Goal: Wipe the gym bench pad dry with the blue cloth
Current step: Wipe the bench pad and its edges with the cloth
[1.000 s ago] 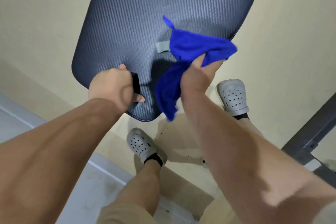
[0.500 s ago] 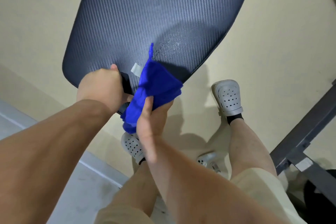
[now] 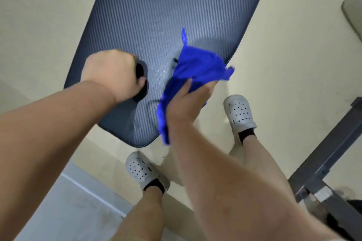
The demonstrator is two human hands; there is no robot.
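Pressure should be flat: right hand [image 3: 184, 107] fingers pinch the blue cloth [image 3: 197, 68], left hand [image 3: 111, 76] fingers closed around the strap [image 3: 142, 76] of the bench pad [image 3: 166, 6]; wet patch [image 3: 160, 76] remains.

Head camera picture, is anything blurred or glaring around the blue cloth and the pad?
Head view: the blue cloth and right hand are smeared by motion blur; the left hand, gripping a dark strap, is slightly soft. A shiny glare patch sits on the bench pad just left of the cloth. Wide-angle distortion bends the pad's edges.
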